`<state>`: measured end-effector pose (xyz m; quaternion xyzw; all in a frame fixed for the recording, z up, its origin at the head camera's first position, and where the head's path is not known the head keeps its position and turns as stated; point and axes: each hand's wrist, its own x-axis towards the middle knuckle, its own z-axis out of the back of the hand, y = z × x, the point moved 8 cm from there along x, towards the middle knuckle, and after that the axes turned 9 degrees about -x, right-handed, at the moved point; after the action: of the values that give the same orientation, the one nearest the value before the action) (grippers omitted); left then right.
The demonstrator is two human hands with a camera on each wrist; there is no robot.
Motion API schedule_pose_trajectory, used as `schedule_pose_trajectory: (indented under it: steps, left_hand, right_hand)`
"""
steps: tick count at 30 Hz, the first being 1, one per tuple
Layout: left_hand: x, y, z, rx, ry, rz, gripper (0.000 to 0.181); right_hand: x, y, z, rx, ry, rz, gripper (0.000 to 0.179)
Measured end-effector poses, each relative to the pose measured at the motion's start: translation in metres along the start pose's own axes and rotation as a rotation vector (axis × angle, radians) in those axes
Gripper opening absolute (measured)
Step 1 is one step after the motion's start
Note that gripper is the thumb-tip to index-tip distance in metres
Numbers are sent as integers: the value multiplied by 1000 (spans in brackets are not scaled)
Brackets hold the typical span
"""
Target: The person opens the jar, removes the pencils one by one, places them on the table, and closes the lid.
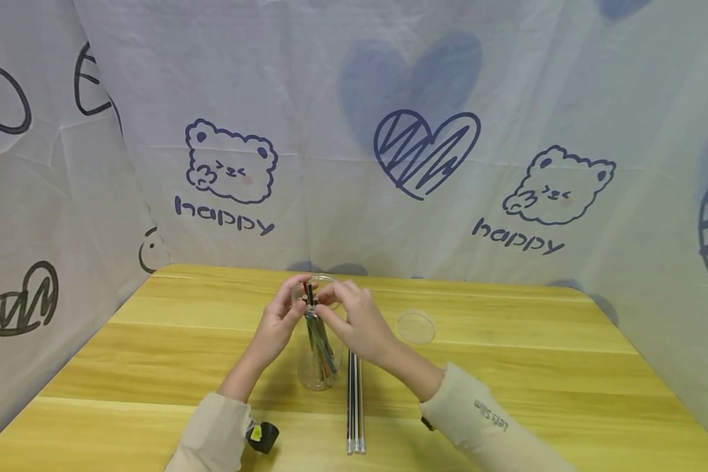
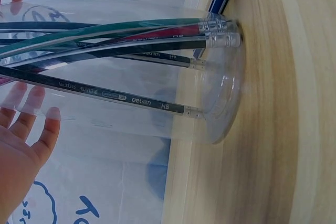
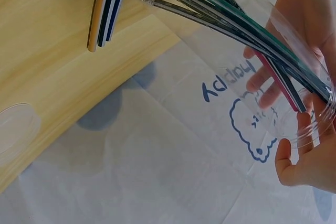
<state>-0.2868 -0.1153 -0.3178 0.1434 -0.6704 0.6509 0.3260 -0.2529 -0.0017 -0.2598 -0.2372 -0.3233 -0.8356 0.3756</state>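
A clear plastic jar [image 1: 314, 375] stands upright on the table with several pencils [image 2: 113, 93] leaning inside, eraser ends down. Dark, green and red barrels show. My left hand [image 1: 280, 314] holds the jar near its mouth, its fingers [image 2: 44, 135] curved against the outer wall. From the other side my right hand [image 1: 356, 321] grips the jar's rim. In the right wrist view, fingers of the right hand [image 3: 315, 163] are at the mouth beside the pencil tops; whether they touch a pencil is hard to tell.
Some loose pencils [image 1: 355, 406] lie side by side just right of the jar, erasers toward me. Farther right, a round clear lid [image 1: 415, 326] lies flat on the wooden table [image 1: 507, 367]. A printed white cloth [image 1: 342, 216] hangs behind the table.
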Motion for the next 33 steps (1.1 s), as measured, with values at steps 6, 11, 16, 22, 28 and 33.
schedule_pose_trajectory:
  steps: [6,11,16,22,28,33]
  left_hand:
    - [0,0,-1,-9,3,-5,43]
    - [0,1,-1,-14,2,-4,43]
    - [0,1,-1,-14,-1,-1,40]
    - [0,1,-1,-13,-3,4,39]
    - [0,1,-1,-19,-2,5,40]
    - [0,1,-1,-15,0,6,41]
  right_hand:
    - [1,2,4,17,-20,9,7]
    - [3,2,7,73,-42,43,8]
    - [5,1,12,146,-60,37,8]
    - [6,2,19,183,-125,48,11]
    - [7,3,25,222,-184,78,12]
    - [7,4,30,209,-244,99,15]
